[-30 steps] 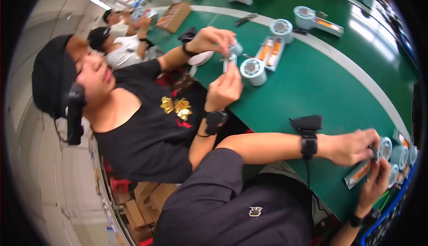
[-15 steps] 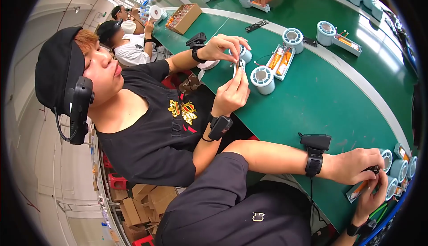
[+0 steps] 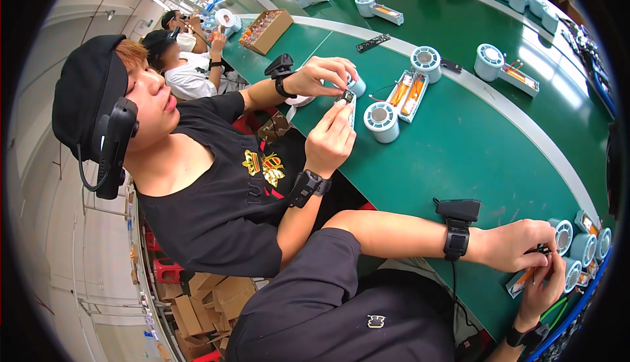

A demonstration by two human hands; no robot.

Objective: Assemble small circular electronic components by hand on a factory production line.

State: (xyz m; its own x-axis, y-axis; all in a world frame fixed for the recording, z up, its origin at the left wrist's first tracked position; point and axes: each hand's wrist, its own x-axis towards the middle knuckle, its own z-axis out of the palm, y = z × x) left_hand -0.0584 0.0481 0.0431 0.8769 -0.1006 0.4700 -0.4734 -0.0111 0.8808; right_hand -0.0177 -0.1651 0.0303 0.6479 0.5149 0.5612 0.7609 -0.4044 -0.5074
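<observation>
Dark part [image 3: 543, 249], perhaps circuit board, handheld

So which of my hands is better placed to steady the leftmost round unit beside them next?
Probably your left hand: it looks closest to that unit, while your right hand sits lower in view. Both are at the small dark part.
</observation>
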